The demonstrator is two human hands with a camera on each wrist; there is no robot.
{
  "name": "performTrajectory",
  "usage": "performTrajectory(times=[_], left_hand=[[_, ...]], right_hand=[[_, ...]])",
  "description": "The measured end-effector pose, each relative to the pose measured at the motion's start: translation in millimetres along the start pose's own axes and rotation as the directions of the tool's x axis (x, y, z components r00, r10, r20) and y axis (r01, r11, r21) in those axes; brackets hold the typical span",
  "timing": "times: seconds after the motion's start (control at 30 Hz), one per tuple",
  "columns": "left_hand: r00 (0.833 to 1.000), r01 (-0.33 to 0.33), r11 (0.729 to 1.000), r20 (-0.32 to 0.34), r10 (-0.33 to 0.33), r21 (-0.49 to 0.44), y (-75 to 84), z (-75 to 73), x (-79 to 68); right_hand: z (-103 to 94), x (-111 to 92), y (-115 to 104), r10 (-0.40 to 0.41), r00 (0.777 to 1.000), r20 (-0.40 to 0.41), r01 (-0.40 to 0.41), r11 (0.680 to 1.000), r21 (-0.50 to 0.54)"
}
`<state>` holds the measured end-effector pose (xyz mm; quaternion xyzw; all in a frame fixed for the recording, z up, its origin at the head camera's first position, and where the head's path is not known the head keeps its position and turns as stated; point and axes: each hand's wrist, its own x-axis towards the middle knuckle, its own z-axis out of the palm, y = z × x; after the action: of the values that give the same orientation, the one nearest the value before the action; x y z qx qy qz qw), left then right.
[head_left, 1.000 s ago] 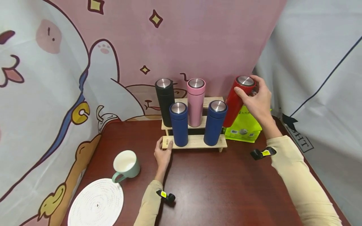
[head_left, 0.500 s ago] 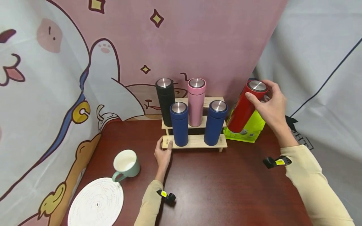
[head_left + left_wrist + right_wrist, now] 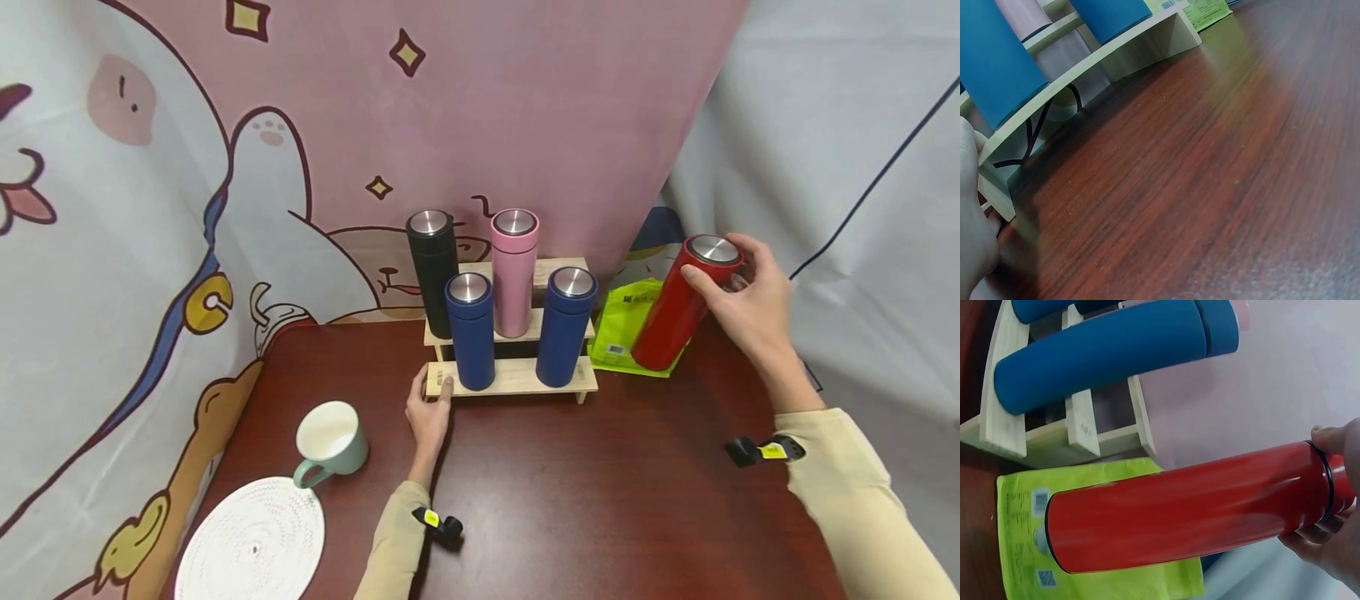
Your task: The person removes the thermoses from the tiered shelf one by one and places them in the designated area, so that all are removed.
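Observation:
My right hand [image 3: 753,304] grips a red thermos bottle [image 3: 678,312] near its steel-topped lid. The bottle leans, its base toward the lower left, in front of a lime-green bag [image 3: 618,333]; the right wrist view shows its whole red side. My left hand [image 3: 430,417] holds the front left end of a tiered wooden rack [image 3: 517,377], thumb on top. Two blue thermos bottles [image 3: 472,342] stand on the rack's front step. A black thermos bottle [image 3: 433,275] and a pink one [image 3: 513,283] stand on the step behind.
A pale green mug [image 3: 341,446] stands on the dark red table [image 3: 570,500] at left. Near it lies a round white woven mat [image 3: 251,542]. Printed cloth [image 3: 585,108] hangs behind and along the left, and whitish cloth [image 3: 847,183] on the right.
The red thermos bottle in my right hand has moved right and toward me, away from the rack. My left hand has stayed on the rack's end.

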<state>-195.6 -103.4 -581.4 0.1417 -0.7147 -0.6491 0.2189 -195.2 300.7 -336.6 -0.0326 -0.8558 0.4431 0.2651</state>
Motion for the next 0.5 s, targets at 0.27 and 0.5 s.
performTrajectory(times=[0.27,0.5], left_hand=[[1.000,0.000,1.000,-0.004,0.000,0.012,-1.2,-0.8,-1.2],[1.000,0.001,1.000,-0.006,-0.001,0.021,0.7,-1.1,-1.3]], right_hand=[[-13.9,-3.6,16.4,0.018,1.000,-0.020,-0.018,0.999,-0.027],[-26.9,-6.4,29.8,0.066,0.997,-0.030,-0.067,0.997,-0.048]])
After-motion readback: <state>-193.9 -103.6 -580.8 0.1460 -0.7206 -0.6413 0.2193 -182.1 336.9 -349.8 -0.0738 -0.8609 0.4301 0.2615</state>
